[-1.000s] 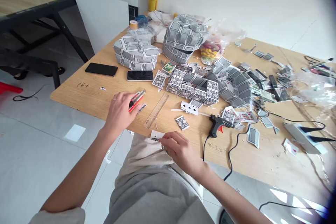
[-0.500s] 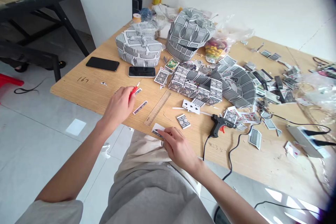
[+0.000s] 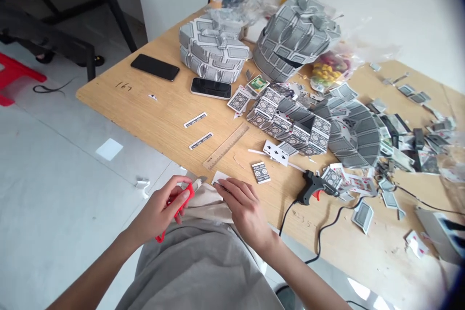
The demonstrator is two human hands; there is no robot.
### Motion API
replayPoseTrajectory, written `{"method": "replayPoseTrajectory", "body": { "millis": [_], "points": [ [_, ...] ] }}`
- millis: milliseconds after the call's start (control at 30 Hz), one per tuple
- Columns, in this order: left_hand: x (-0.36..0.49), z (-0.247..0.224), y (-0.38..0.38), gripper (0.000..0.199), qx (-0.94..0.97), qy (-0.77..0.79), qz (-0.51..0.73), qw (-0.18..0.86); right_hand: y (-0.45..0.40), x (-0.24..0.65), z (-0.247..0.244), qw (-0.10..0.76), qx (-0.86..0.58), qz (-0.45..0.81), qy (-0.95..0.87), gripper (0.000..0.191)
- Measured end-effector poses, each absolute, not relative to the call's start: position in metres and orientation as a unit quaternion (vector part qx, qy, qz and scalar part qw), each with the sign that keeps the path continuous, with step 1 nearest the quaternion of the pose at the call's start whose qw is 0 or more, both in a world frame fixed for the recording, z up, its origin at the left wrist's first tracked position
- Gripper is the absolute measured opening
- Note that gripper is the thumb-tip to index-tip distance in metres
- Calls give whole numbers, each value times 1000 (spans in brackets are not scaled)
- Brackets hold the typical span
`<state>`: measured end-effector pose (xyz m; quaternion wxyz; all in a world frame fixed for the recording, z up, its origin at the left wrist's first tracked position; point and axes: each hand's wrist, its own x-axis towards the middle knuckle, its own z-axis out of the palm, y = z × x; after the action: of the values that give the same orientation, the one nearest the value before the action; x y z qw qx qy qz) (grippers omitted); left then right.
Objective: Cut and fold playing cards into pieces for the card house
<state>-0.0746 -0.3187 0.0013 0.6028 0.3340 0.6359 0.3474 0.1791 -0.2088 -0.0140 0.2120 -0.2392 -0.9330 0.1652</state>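
My left hand (image 3: 165, 208) is closed round a red utility knife (image 3: 185, 201), in front of the table's near edge. Its metal blade points toward my right hand (image 3: 243, 201). That hand's fingers are bent together over a playing card (image 3: 220, 177) at the table edge, covering most of it. Just beyond my hands lie a clear ruler (image 3: 227, 145) and two narrow card strips, a nearer strip (image 3: 201, 140) and a farther strip (image 3: 195, 119). A patterned card piece (image 3: 261, 172) rests to the right, below a three of clubs (image 3: 276, 152).
A black glue gun (image 3: 312, 186) with its cord lies to the right. Behind stand a box made of cards (image 3: 214, 51), a tall rounded card container (image 3: 294, 38) and an open card ring (image 3: 352, 131). Two phones, a black phone (image 3: 155, 67) and a second phone (image 3: 210, 88), lie at left.
My left hand has moved from over the strips down toward my body, bringing the knife near my right hand. Both strips now show fully. The view has shifted.
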Motion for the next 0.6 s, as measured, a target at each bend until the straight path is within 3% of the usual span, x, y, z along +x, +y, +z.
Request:
{"method": "replayPoseTrajectory", "body": {
  "millis": [600],
  "points": [
    [-67,20,-307,44,373,648,258,612,-216,193,-25,205,-213,153,-943,74]
  ]
}}
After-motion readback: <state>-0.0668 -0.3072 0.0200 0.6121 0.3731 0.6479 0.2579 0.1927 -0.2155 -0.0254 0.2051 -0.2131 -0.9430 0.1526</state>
